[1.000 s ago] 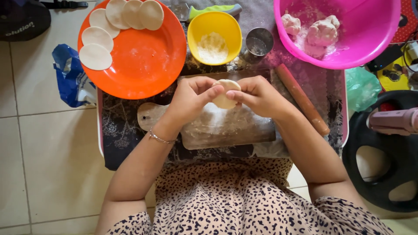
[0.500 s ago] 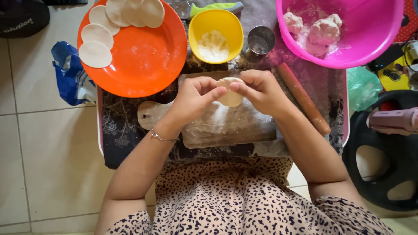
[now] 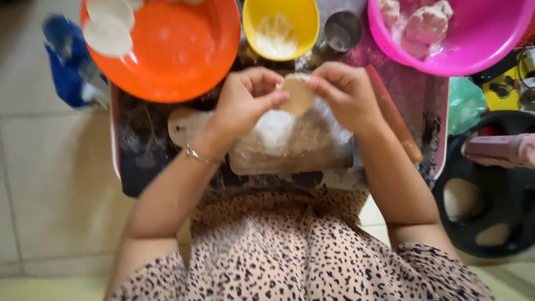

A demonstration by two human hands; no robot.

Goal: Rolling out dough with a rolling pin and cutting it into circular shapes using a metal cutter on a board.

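**2 hands pinching a small disc of dough above a floured board**

Head camera, looking straight down: the left hand [image 3: 245,103] and the right hand [image 3: 343,95] met over a floured wooden board [image 3: 290,145]. Between them they held a small pale round piece of dough [image 3: 298,93], lifted just above the board. The fingers of both hands were curled in and closed on the dough's edges, thumbs on the near side. A thin silver bracelet [image 3: 198,156] sat on the left wrist.

Beyond the hands stood a round orange plastic plate [image 3: 184,50] carrying 2 flat white dough discs [image 3: 108,25] at its left rim, a yellow bowl of flour [image 3: 278,28], a small metal cup [image 3: 343,30] and a large pink plastic basin [image 3: 479,44] holding lumps of dough. A wooden rolling pin [image 3: 393,114] lay just beside the right wrist.
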